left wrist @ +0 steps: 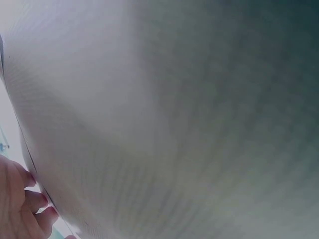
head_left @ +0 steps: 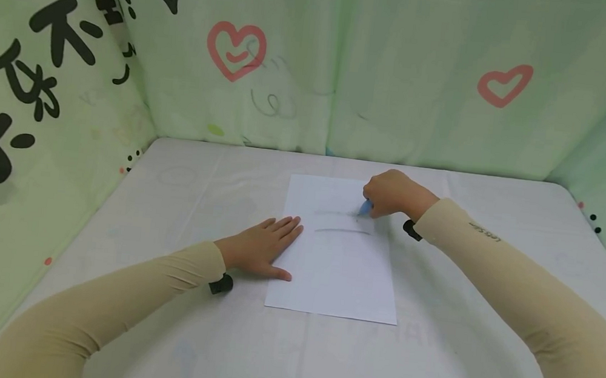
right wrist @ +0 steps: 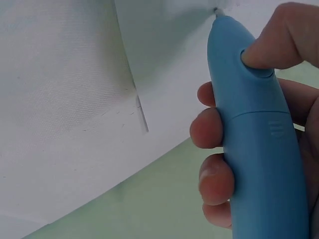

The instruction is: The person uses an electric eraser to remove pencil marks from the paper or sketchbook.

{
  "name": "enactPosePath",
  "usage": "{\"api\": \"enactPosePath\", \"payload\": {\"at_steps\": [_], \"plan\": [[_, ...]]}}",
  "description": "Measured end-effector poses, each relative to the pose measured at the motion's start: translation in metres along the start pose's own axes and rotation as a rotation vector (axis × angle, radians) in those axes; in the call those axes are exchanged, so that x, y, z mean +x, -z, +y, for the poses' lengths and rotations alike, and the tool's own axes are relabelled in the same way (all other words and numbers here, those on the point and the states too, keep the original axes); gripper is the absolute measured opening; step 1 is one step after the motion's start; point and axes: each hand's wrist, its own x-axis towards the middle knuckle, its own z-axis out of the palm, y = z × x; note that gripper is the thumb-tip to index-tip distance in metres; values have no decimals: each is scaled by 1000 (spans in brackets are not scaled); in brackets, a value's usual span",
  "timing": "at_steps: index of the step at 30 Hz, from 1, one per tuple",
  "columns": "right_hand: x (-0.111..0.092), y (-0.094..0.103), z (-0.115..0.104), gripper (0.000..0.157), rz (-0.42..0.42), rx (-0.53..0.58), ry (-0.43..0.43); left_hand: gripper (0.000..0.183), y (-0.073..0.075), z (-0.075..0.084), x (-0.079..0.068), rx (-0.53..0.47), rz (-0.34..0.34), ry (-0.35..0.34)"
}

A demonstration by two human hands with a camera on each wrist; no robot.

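A white sheet of paper (head_left: 333,277) lies on the table with two roughly level grey lines. The lower line (head_left: 343,230) is dark; the upper line (head_left: 332,213) is faint. My right hand (head_left: 394,192) grips a blue electric eraser (right wrist: 259,134) over the sheet's upper right part. In the right wrist view the thumb presses its round button and the small tip meets the paper, fingers wrapped round the body. My left hand (head_left: 261,246) rests flat on the sheet's left edge, fingers spread. Only some of its fingertips (left wrist: 36,201) show in the left wrist view.
A white cloth covers the table (head_left: 216,180). Behind it and at both sides hang pale green curtains (head_left: 400,89) with red hearts and black characters. Dark wrist straps (head_left: 221,284) sit at both cuffs. Small dark crumbs lie near the sheet's edge in the right wrist view.
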Motion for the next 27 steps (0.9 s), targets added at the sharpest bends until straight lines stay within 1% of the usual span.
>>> {"api": "enactPosePath", "payload": {"at_steps": [7,11,13,17,20,22,27], "plan": [[1,-2,4,11,-3,0,-17,100,-1,-1,0,-6,-11,5],[2,-3,5,10,12,10,-24,100,-1,-2,0,-5,-7,1],[2,-3,5,10,38,23,-19,100,-1,-3,1,-7,-1,-2],[4,-1,4,11,143,55,7,100,-2,-4,1,-13,8,0],[4,0,2,13,194,70,15,100,-3,-5,1,-7,9,-1],[3,0,2,13,203,78,13,100,-3,-5,1,-11,10,-7],[-3,-2,2,12,194,100,-8,100,-2,-3,0,-20,7,-20]]}}
